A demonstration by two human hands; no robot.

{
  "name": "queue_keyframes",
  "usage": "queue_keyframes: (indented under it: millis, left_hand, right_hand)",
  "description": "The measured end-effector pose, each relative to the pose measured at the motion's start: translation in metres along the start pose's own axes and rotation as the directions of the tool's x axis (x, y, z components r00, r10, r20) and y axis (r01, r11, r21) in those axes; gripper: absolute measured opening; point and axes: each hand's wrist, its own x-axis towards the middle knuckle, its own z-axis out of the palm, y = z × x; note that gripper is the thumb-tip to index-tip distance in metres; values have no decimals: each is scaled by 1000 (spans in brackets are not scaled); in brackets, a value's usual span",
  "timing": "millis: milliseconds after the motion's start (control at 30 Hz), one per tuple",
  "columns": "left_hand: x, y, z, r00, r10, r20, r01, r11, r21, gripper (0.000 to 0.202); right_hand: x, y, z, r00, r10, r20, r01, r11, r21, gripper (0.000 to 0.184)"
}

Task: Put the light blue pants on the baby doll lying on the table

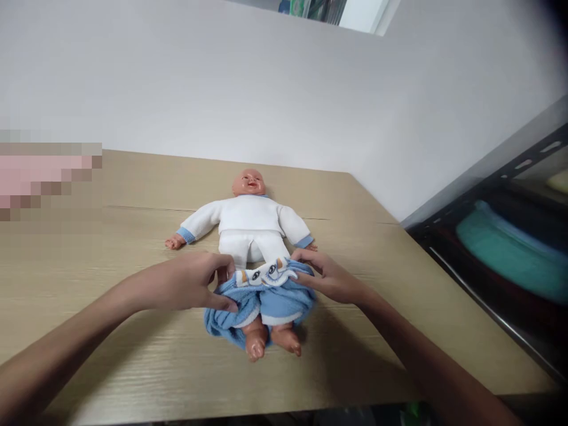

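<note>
A baby doll (pixel 251 216) in a white long-sleeved top with blue cuffs lies on its back, head toward the wall. Blue terry pants (pixel 284 300) with a white trim and embroidered eyes are bunched around its lower legs, and the bare feet stick out toward me. My left hand (pixel 190 281) is closed on the left side of the pants, thumb below and fingers at the upper edge. On the other side my right hand (pixel 331 275) pinches the upper edge of the pants between thumb and fingers. The doll's white-covered thighs show above the pants.
The doll lies on a wooden table (pixel 146 183) against a pale wall (pixel 199 89). At the right stands a black metal shelf (pixel 470 302) with a teal item (pixel 510 254) on it. A blurred-out pink patch (pixel 39 177) is at the far left.
</note>
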Motion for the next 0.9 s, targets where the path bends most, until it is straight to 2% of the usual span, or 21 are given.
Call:
queue_keyframes:
  millis: [33, 100, 200, 300, 400, 500, 567, 600, 700, 733, 800, 867, 900]
  left_hand:
    - [0, -6, -1, 1000, 26, -6, -26, 1000, -12, 32]
    - [1, -14, 2, 990, 103, -101, -107, 994, -32, 27]
    - [4, -21, 14, 919, 193, -344, -211, 977, -16, 18]
    - [11, -28, 29, 863, 184, -470, -219, 976, -20, 20]
    - [26, -38, 39, 860, 98, -501, -185, 974, -127, 16]
    - [44, -51, 43, 858, 0, -514, -154, 954, -258, 18]
    - [52, -56, 45, 844, -24, -536, -164, 940, -299, 21]
    - [53, -58, 46, 826, -17, -564, -170, 946, -277, 21]
    - [52, -60, 49, 725, 67, -686, -178, 980, -93, 18]
    - [51, -60, 49, 704, 93, -704, -185, 981, -55, 18]
    - [53, -60, 47, 718, 78, -691, -201, 975, -99, 18]
    - [60, -62, 44, 751, -24, -660, -195, 947, -257, 22]
    - [66, -64, 42, 753, -85, -653, -185, 925, -333, 26]
  right_hand:
    - [8, 6, 0, 999, -24, -45, 24, 1000, -7, 32]
    - [21, 16, 3, 980, -117, -161, 109, 992, -58, 30]
    - [31, 28, 9, 930, -254, -265, 232, 966, -113, 25]
    - [35, 36, 17, 941, -184, -283, 171, 983, -68, 24]
    - [44, 41, 26, 933, -83, -350, 67, 996, -57, 29]
    - [59, 45, 35, 900, -58, -432, 48, 998, -34, 31]
    - [66, 46, 40, 883, -54, -467, 51, 999, -18, 31]
    - [67, 45, 42, 877, -61, -477, 58, 998, -20, 31]
    - [65, 41, 44, 847, -121, -517, 98, 993, -72, 28]
    - [63, 40, 44, 835, -146, -530, 112, 989, -96, 27]
    - [63, 38, 43, 830, -156, -535, 112, 987, -114, 26]
    - [69, 39, 41, 839, -115, -532, 80, 993, -89, 29]
    - [75, 40, 41, 839, -87, -537, 60, 996, -68, 31]
